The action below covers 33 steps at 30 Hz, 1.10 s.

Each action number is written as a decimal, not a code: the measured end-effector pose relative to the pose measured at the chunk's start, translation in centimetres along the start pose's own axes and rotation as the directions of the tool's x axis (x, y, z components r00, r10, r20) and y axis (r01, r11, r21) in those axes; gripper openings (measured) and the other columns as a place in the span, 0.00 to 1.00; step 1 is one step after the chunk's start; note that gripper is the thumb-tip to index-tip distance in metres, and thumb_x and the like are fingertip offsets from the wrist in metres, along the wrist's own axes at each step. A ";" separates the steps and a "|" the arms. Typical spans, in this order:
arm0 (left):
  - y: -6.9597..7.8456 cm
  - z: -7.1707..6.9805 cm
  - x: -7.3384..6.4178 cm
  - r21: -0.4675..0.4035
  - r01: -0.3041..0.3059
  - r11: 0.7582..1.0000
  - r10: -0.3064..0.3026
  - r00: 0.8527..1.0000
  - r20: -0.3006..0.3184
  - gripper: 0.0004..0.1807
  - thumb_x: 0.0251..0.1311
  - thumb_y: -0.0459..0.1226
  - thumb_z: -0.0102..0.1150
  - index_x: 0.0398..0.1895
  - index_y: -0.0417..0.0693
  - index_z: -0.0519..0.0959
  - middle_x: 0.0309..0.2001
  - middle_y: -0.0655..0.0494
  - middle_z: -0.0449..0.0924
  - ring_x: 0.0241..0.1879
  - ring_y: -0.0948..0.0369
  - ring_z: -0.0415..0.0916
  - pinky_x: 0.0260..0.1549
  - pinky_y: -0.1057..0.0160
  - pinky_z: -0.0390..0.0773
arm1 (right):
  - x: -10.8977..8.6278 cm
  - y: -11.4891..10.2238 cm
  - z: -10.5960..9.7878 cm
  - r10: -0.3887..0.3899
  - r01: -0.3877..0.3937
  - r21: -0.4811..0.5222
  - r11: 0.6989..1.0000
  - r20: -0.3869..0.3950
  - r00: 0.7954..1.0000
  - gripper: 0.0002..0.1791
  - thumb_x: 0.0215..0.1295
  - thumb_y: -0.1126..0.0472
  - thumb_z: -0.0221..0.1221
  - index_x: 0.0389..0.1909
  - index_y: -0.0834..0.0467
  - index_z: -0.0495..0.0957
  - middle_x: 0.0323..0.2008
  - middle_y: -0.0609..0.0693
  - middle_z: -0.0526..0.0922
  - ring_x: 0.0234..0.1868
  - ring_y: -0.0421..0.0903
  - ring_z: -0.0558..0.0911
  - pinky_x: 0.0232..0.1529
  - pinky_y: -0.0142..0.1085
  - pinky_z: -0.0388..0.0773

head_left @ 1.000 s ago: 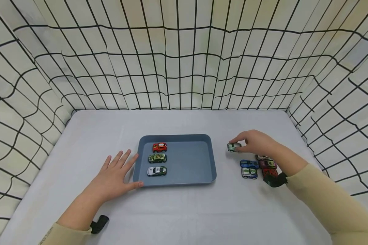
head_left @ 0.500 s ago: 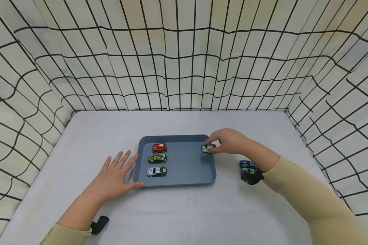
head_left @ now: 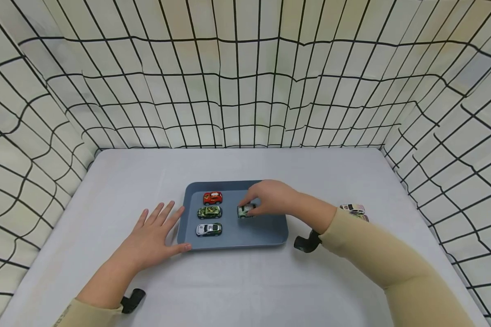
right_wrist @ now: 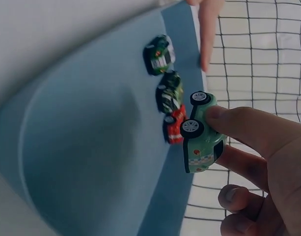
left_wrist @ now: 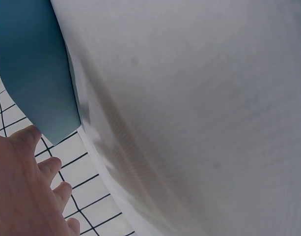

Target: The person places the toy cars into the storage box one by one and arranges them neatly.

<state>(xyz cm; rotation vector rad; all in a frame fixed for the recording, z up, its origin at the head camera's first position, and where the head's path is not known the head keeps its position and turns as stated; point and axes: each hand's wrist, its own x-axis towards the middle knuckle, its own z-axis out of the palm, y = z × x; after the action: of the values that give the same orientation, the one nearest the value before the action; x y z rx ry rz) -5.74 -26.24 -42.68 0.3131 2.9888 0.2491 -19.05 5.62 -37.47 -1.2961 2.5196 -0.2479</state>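
over tray [head_left: 245,239], right of car row [head_left: 210,212]: pinches mint-green car [head_left: 243,211] in right hand [head_left: 273,198], long axis roughly left-right; spreads left hand [head_left: 153,238], empty, at tray's left edge.

It looks like a lab-style booth: a white-covered table [head_left: 237,286] enclosed on the far, left and right sides by pale, black-gridded screens [head_left: 249,56]. Black wrist-worn devices [head_left: 133,300] suit that; the room beyond cannot be made out.

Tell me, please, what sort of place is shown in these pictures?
Probably a small recording booth, though I cannot be certain: black-gridded white walls stand on three sides of a white-covered table, where a blue-grey tray holds three toy cars.
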 end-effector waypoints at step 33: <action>0.1 -0.1 0.0 0.001 -0.003 1.000 0.003 1.000 -0.006 0.58 0.52 0.74 0.54 0.79 0.48 0.54 0.77 0.39 0.47 0.76 0.38 0.41 0.70 0.32 0.38 | 2.0 -2.0 3.8 -0.033 0.038 -0.056 0.998 0.076 0.997 0.21 0.61 0.46 0.68 0.57 0.38 0.82 0.52 0.39 0.83 0.54 0.39 0.80 0.49 0.36 0.80</action>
<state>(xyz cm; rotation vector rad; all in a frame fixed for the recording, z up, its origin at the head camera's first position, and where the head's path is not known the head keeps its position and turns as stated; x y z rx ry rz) -5.74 -26.15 -42.54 0.3182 2.9947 0.2496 -17.30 2.79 -40.82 -1.3472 2.4595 -0.1325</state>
